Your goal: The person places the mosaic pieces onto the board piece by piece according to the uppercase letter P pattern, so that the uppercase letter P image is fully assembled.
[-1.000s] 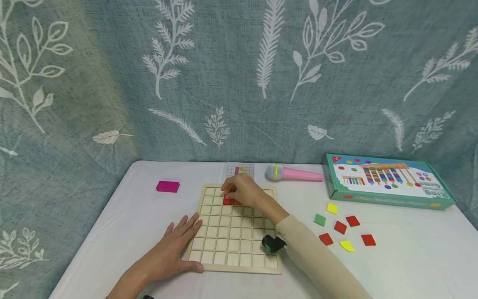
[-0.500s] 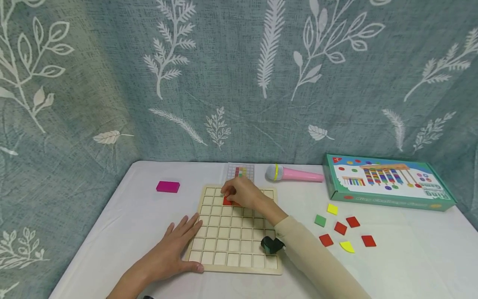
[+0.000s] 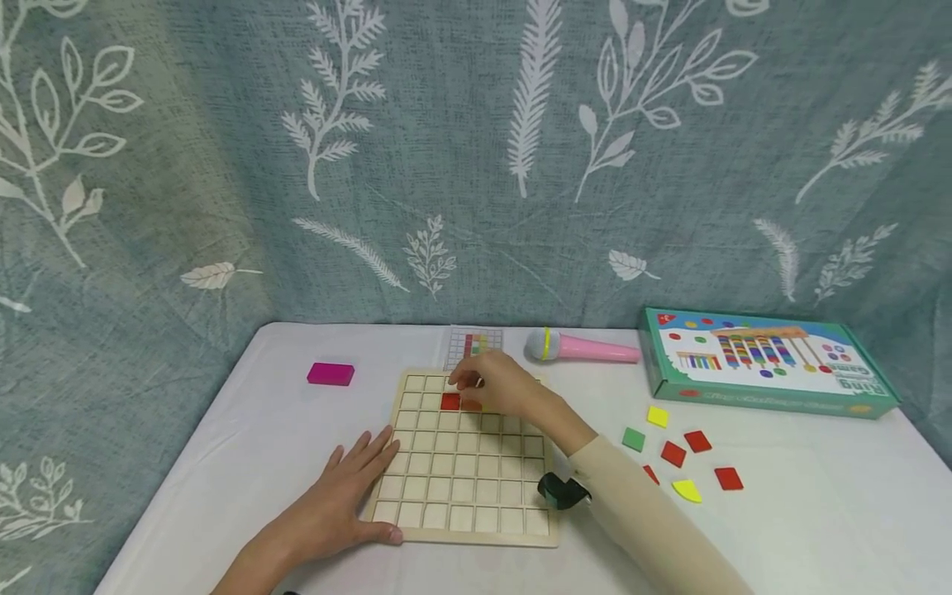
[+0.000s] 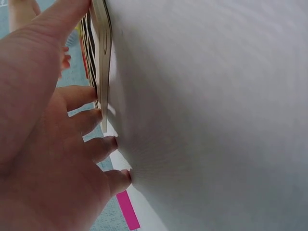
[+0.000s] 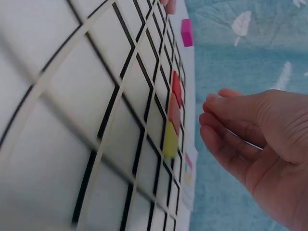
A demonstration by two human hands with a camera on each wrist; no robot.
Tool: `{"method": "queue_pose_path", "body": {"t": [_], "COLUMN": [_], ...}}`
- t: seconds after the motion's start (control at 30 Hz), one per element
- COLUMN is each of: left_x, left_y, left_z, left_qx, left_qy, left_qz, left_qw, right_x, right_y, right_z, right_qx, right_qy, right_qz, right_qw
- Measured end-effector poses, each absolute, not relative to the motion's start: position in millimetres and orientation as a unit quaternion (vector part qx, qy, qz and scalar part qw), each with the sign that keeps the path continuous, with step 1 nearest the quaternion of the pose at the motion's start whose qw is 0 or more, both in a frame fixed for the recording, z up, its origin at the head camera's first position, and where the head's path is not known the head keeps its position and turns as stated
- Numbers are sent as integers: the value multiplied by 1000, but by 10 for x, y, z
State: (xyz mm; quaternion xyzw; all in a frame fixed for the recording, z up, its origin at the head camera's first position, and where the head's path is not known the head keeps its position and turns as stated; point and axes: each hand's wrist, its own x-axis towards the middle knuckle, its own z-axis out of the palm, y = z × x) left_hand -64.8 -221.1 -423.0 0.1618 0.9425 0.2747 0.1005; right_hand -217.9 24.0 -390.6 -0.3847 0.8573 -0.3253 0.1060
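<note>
A wooden grid board [image 3: 461, 489] lies on the table in the head view. Against its left edge rests my left hand [image 3: 338, 500], fingers spread and thumb at the near corner; in the left wrist view its fingertips meet the board's side. Just above the far rows hovers my right hand [image 3: 494, 384], fingers loosely bent with nothing between them. A red square tile [image 3: 450, 402] sits in a cell below its fingertips. Beside that are an orange tile [image 5: 173, 109] and a yellow tile [image 5: 170, 139], largely covered by the hand in the head view.
Several loose red, green and yellow pieces [image 3: 673, 454] lie right of the board. Behind it are a printed pattern card [image 3: 455, 351] and a pink toy microphone [image 3: 595, 349]. A game box [image 3: 766, 364] stands back right, a magenta block [image 3: 330, 374] back left.
My right hand has let go of the red tile and moved slightly up and right, leaving the tile in its cell. My left hand stays at the board's edge.
</note>
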Motion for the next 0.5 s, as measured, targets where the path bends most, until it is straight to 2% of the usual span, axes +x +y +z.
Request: {"method": "queue_pose_path", "body": {"t": [0.27, 0.5], "left_x": [-646, -649], "left_y": [-2225, -2214], "left_z": [-4224, -4224], "left_qx": [164, 164], "left_qy": [940, 939], "left_qz": [282, 285], "left_qw": [96, 101], "right_x": [-2069, -2011], "right_y": [666, 1240], "right_z": [-3838, -3850], "right_qx": [-387, -361], "right_qy": [861, 867], "right_qz": [-318, -341], "right_qw": [87, 49]}}
